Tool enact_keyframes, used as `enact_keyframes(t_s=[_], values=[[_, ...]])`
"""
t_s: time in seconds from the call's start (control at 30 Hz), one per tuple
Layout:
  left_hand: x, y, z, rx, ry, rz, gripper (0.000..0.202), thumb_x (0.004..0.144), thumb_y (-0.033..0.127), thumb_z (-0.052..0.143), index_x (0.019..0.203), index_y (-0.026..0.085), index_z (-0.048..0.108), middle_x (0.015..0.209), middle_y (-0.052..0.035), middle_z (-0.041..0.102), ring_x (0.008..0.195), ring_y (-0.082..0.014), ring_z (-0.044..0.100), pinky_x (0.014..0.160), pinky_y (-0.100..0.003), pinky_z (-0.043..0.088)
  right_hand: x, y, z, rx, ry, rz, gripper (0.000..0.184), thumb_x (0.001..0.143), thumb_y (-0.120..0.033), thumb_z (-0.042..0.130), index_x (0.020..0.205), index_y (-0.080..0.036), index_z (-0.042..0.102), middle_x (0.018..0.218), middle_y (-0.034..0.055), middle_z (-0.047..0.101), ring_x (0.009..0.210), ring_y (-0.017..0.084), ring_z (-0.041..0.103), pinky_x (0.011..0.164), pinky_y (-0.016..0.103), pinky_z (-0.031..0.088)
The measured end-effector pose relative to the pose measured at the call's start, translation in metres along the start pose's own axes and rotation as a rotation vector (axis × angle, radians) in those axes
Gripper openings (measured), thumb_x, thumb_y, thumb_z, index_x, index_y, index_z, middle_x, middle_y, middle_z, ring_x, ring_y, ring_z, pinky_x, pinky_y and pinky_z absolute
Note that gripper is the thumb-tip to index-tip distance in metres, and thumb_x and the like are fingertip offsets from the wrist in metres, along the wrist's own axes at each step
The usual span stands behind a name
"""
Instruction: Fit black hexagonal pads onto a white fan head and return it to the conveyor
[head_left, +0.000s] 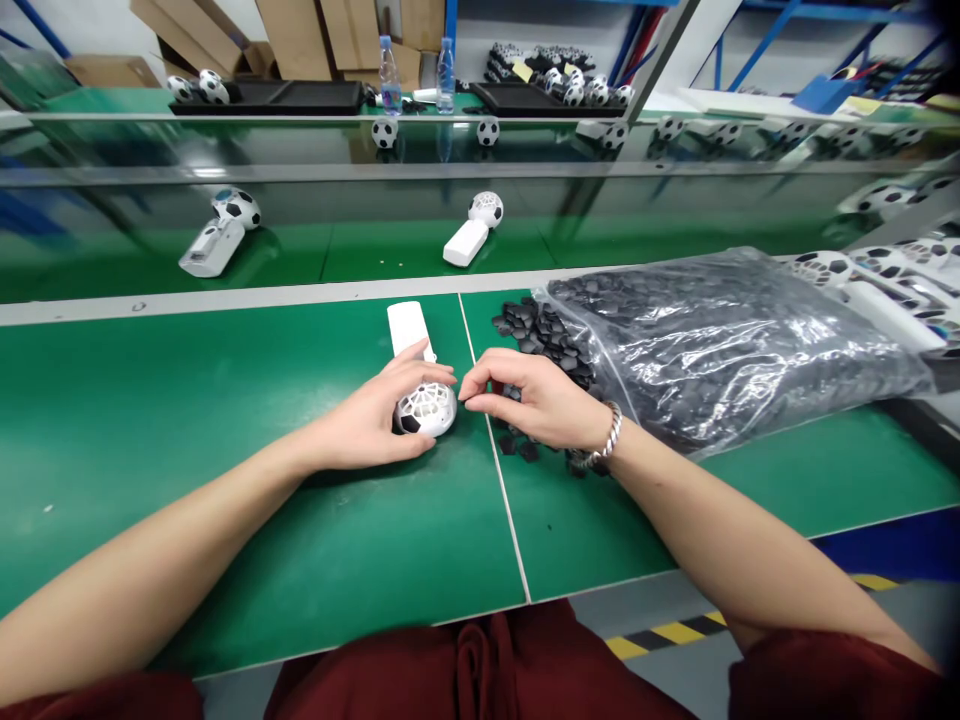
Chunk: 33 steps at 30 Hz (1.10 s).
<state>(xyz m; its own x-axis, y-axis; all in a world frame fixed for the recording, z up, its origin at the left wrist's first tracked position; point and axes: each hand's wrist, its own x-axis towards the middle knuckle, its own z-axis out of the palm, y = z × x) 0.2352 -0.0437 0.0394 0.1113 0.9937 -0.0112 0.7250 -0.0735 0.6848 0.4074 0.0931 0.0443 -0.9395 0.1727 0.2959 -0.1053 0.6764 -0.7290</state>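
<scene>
— Two hands meet at the seam of the green bench. What can you actually make out of the grip?

— The left hand (375,415) is cupped over the round white head of a football-shaped handheld fan (424,408), fingers curled over the top and thumb underneath, so it has firm hold of it. The fan lies on the green bench top (187,420), its flat white handle pointing away from the person. The palm hides the near left side of the head.

— And the right hand?

— The right hand (536,398) has its fingertips drawn together in a pinch just beside the fan head. Whether a piece sits between them I cannot tell; it is too small and the fingers cover it. A beaded silver bracelet (606,440) rings the wrist.

— Textures?

— The fan head is a hard plastic lattice with open cells, one dark panel low on its left. Under and behind the right hand lie loose black plastic panels (540,335), small, matte and angular, spilling from a crinkled clear plastic bag (750,340) whose glare blurs the contents.

— Further out?

— Two more fans, one (221,232) with black patches and one (474,228) plain white, lie on the glossy belt beyond. Finished fans at the right edge are cut off by the frame.
</scene>
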Motion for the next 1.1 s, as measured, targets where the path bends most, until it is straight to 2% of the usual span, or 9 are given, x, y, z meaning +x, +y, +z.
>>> enact_keyframes(t_s=[0.13,0.2,0.3,0.43,0.63,0.8,0.93,1.1], values=[[-0.001,0.000,0.000,-0.008,-0.009,0.021,0.052,0.071,0.020,0.056,0.121,0.025,0.042,0.138,-0.0017,0.038,0.137,-0.0246,0.002,0.110,-0.050,0.013,0.000,0.000,0.003,-0.013,0.026,0.015,0.003,0.080,-0.016,0.058,0.082,-0.017,0.057,0.078,0.0005,0.058,0.070,0.010,0.052,0.066,0.023,0.044],[-0.001,-0.001,0.001,-0.009,-0.008,0.022,0.051,0.072,0.022,0.057,0.120,0.025,0.042,0.137,-0.0023,0.038,0.137,-0.0245,0.004,0.110,-0.050,0.014,0.000,-0.001,0.005,-0.030,0.024,-0.010,0.004,0.078,-0.016,0.060,0.082,-0.017,0.059,0.078,0.0005,0.060,0.072,0.011,0.054,0.070,0.025,0.045],[0.000,-0.001,0.002,-0.017,0.013,0.008,0.052,0.071,0.033,0.063,0.119,0.025,0.044,0.136,-0.0038,0.040,0.136,-0.0263,0.007,0.109,-0.050,0.017,-0.001,-0.001,0.008,-0.050,-0.020,-0.086,0.011,0.081,-0.013,0.056,0.085,-0.019,0.064,0.084,0.0014,0.061,0.079,0.011,0.056,0.075,0.025,0.045],[0.002,0.002,0.004,-0.012,0.056,-0.011,0.052,0.072,0.045,0.063,0.117,0.024,0.047,0.132,-0.0040,0.045,0.136,-0.0267,0.012,0.109,-0.047,0.020,-0.002,-0.001,0.011,-0.090,-0.053,-0.127,0.017,0.084,-0.011,0.050,0.090,-0.018,0.065,0.086,0.0032,0.062,0.081,0.011,0.057,0.074,0.024,0.047],[0.004,0.006,0.009,0.027,0.110,-0.008,0.043,0.076,0.043,0.058,0.113,0.023,0.049,0.126,-0.0035,0.051,0.135,-0.0269,0.013,0.108,-0.047,0.022,-0.002,-0.001,0.018,-0.085,0.025,-0.178,0.015,0.085,-0.012,0.049,0.084,-0.018,0.062,0.086,0.0031,0.062,0.082,0.011,0.057,0.074,0.025,0.048],[0.004,0.005,0.012,0.027,0.141,0.002,0.037,0.078,0.034,0.056,0.112,0.022,0.048,0.126,-0.0041,0.050,0.136,-0.0273,0.011,0.108,-0.048,0.021,-0.001,0.001,0.025,-0.020,0.118,-0.052,0.004,0.080,-0.014,0.058,0.081,-0.018,0.058,0.079,0.0003,0.062,0.074,0.011,0.056,0.070,0.025,0.046],[0.004,0.004,0.014,0.020,0.161,-0.002,0.038,0.075,0.029,0.057,0.111,0.022,0.047,0.125,-0.0050,0.051,0.136,-0.0276,0.011,0.108,-0.049,0.021,0.000,0.007,0.027,0.134,0.164,0.081,0.015,0.072,-0.021,0.067,0.077,-0.017,0.054,0.075,-0.0013,0.058,0.066,0.009,0.053,0.059,0.021,0.043],[0.004,0.004,0.019,0.025,0.205,-0.006,0.035,0.074,0.026,0.055,0.108,0.022,0.048,0.124,-0.0058,0.051,0.135,-0.0283,0.014,0.106,-0.050,0.023,0.004,0.014,0.030,0.265,0.147,0.198,0.027,0.067,-0.028,0.071,0.077,-0.017,0.050,0.075,-0.0021,0.053,0.063,0.008,0.049,0.054,0.020,0.040]])
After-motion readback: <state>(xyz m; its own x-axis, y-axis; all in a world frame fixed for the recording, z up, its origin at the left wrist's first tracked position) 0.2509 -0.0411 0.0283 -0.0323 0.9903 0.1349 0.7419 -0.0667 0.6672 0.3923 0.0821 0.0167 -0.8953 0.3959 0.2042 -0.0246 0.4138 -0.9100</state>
